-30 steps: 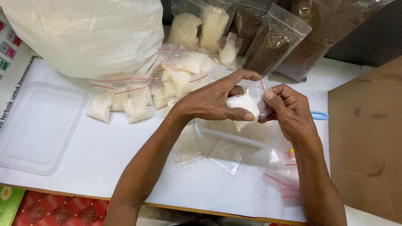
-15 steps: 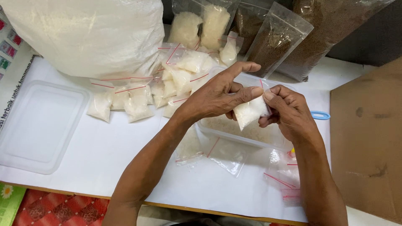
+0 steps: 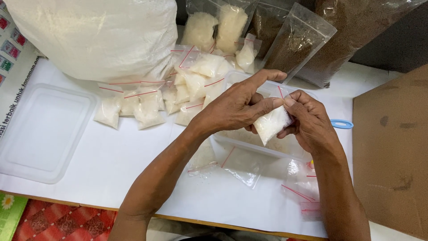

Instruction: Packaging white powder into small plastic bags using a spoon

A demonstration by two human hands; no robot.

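Observation:
Both hands hold one small clear zip bag (image 3: 272,125) filled with white grains, above a clear plastic tub (image 3: 249,143) that holds more of the same grains. My left hand (image 3: 236,107) pinches the bag's top edge between thumb and fingers, with the index finger stretched out. My right hand (image 3: 310,120) grips the same top edge from the right side. The bag hangs tilted, its bottom corner pointing down to the left.
A pile of filled small bags with red zip strips (image 3: 178,89) lies behind the tub. A big white sack (image 3: 93,35) stands at back left, bags of brown grains (image 3: 312,40) at back right. A clear lid (image 3: 40,129) lies left, empty zip bags (image 3: 240,165) in front, cardboard (image 3: 392,147) right.
The small filled bag has dropped lower between my hands and tilted. My left index finger has straightened out and my fingertips have closed along the bag's top edge.

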